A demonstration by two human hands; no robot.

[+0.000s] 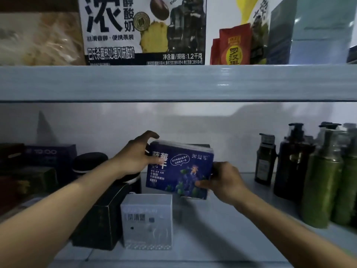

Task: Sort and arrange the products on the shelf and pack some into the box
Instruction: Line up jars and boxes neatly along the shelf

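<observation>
A stack of flat blue blueberry packets [179,169] is held upright over the middle of the lower shelf [222,229]. My left hand [135,155] grips the stack's upper left edge, fingers curled over its top corner. My right hand [222,178] pinches the lower right corner, thumb on the front face. A white box [147,221] stands just below the packets, and a black box [100,219] sits to its left under my left forearm.
Dark pump bottles [291,163] and green bottles [322,184] crowd the shelf's right end. Dark boxes [50,155] and a round black container [90,165] stand at the left. The upper shelf [173,82] carries a yogurt carton [143,29] and red pouches [233,45].
</observation>
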